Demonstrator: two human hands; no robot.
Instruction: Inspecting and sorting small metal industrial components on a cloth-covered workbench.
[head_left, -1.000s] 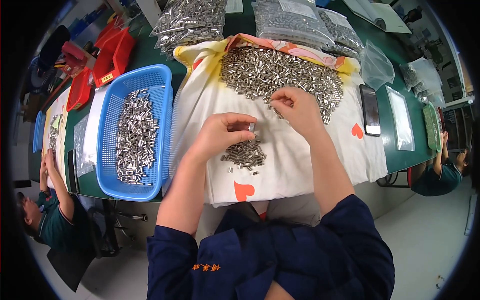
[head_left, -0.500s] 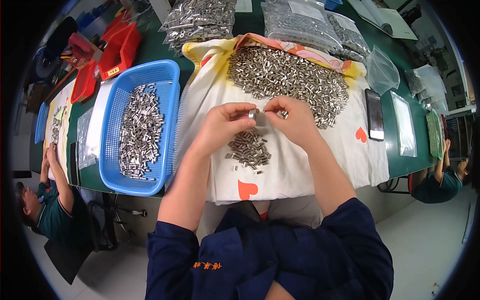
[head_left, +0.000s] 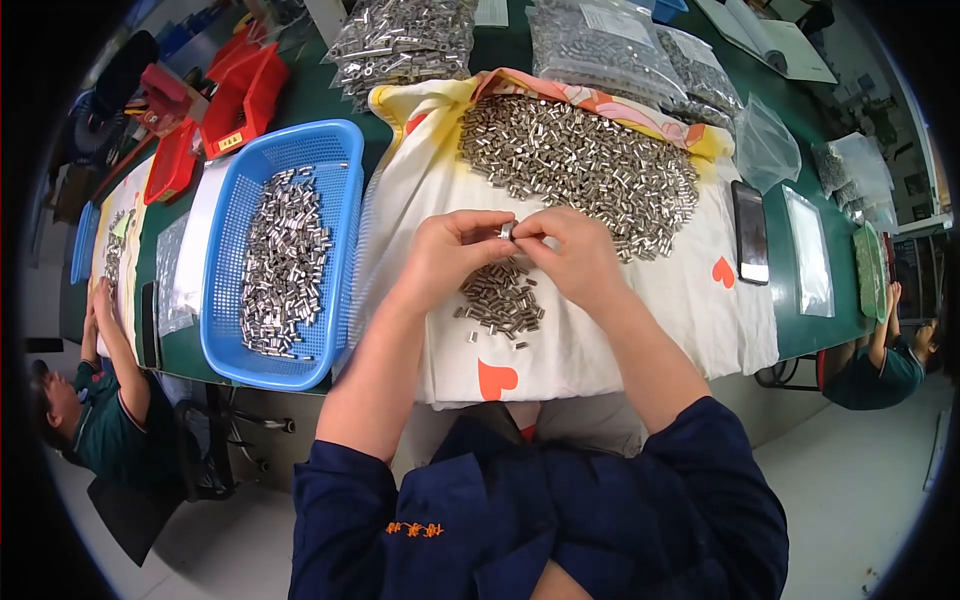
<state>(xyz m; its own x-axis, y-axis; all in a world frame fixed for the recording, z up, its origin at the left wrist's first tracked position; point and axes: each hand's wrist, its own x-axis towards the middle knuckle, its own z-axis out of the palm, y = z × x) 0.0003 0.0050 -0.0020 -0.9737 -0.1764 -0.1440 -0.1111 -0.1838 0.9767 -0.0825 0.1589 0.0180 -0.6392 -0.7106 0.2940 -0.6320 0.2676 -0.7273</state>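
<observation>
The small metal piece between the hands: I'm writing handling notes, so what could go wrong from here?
The metal piece, pinched in the left hand with the right hand close against it, could slip and get lost in the small pile. A stray nudge might also mix that with the large pile, as both lie loose on one cloth.

The cylinders (head_left: pixel 590 165) are glossy metal, the sheet (head_left: pixel 705 330) matt, creased cloth, the blue basket (head_left: pixel 346 230) smooth plastic.
</observation>
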